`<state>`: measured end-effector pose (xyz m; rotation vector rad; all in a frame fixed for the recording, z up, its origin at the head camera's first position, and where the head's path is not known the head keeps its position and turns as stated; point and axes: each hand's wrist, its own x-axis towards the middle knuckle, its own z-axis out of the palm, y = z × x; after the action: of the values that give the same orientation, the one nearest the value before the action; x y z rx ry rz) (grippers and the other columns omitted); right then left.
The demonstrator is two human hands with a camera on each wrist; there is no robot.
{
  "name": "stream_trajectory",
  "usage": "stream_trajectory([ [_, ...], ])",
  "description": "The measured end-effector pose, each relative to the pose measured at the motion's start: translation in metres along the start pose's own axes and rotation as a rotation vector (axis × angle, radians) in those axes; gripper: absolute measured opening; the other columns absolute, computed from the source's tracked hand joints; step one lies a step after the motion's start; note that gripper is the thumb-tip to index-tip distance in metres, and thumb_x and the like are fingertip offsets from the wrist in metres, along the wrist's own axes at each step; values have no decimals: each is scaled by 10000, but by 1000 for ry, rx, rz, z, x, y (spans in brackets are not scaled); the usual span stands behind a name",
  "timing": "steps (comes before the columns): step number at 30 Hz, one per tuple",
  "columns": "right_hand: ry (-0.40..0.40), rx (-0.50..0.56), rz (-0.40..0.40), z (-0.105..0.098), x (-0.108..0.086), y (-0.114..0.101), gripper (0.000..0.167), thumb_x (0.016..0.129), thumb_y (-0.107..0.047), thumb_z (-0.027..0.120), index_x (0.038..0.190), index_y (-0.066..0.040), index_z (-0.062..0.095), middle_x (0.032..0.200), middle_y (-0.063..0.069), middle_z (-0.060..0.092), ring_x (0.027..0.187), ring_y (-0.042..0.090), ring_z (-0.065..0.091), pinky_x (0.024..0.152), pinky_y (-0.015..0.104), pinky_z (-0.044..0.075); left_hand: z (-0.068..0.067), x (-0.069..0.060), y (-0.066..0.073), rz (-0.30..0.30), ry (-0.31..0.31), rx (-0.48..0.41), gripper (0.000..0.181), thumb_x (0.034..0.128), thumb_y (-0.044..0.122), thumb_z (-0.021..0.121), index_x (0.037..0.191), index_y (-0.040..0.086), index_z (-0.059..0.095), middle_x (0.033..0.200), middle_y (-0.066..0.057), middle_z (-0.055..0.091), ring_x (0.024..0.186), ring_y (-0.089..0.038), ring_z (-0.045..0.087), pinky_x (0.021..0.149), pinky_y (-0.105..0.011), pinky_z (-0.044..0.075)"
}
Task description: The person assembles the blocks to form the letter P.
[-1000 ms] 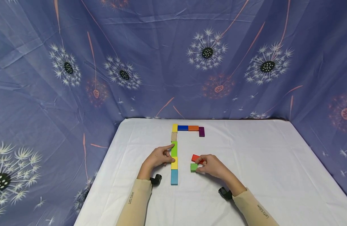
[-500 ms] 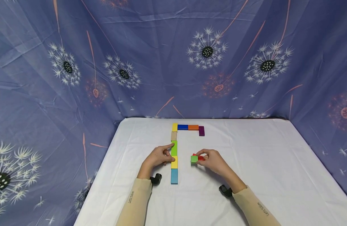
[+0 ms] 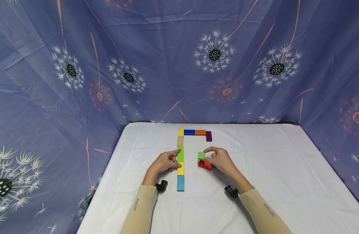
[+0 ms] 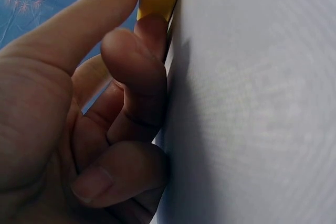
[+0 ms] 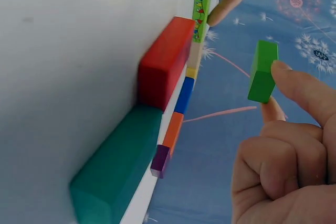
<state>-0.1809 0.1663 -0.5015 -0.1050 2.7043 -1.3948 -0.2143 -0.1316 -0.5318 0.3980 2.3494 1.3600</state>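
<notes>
With thumb and a finger, my right hand (image 3: 221, 161) pinches a small green block (image 3: 201, 155), held above the table in the right wrist view. Below it lies a red block (image 3: 205, 165), with a teal block (image 5: 118, 163) touching its end; the teal one is hidden in the head view. My left hand (image 3: 163, 162) rests beside a vertical row. Its extended index finger touches a light green block (image 3: 180, 156) and its thumb a yellow block (image 3: 181, 170), while the remaining fingers are loosely bent. A light blue block (image 3: 180, 183) forms the near end.
Farther up the row come a plain wooden block (image 3: 180, 141) and another yellow block (image 3: 181, 132). From there a dark blue block (image 3: 189, 132), an orange block (image 3: 200, 132) and a purple block (image 3: 209, 136) extend right. A white cloth (image 3: 270, 169) covers the table; patterned curtains (image 3: 167, 65) surround it.
The right hand has lifted the green block and carried it away from me, past the red block, which shows more fully now. My left hand has stayed on the row.
</notes>
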Motion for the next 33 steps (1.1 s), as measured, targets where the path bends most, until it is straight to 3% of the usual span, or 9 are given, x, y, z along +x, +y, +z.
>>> stream_trajectory([
  [9,11,3,16,-1,12,-9,317,895,-221,837,1192,-125,785,600,-50,265,592,139,273,580,290,261,0,0,0,-3,-2,12,827,873,172,870,1606,135,489,784,-13,690,531,-142,555,660,-297,486],
  [13,19,-5,37,1,21,-10,328,889,-243,843,1193,-134,790,641,-25,323,715,199,452,650,323,358,0,1,0,-6,-2,12,823,875,173,869,1606,149,492,788,-17,691,531,-143,555,664,-297,487],
  [16,23,-21,56,3,27,-11,333,891,-272,847,1197,-153,793,792,64,563,946,286,621,774,379,487,0,1,-1,-12,0,13,825,870,181,873,1604,158,497,788,-16,684,535,-142,555,666,-298,482],
  [18,23,-22,68,4,32,-12,331,898,-281,840,1204,-162,792,1044,156,697,1086,345,670,874,431,543,1,2,-2,-11,1,13,827,866,182,875,1602,159,501,788,-19,680,535,-144,553,669,-300,481],
  [20,25,-19,78,6,36,-12,325,902,-287,836,1204,-176,794,1288,200,702,1185,372,676,957,477,562,1,2,-2,-9,1,13,827,864,181,875,1602,161,501,787,-21,680,536,-145,551,676,-302,481],
  [33,-7,65,76,15,59,-9,331,906,-252,830,1213,-138,784,1493,209,619,1328,442,633,1088,564,521,0,3,-5,13,-13,-1,822,878,175,869,1607,135,489,795,-35,689,532,-143,545,640,-302,484],
])
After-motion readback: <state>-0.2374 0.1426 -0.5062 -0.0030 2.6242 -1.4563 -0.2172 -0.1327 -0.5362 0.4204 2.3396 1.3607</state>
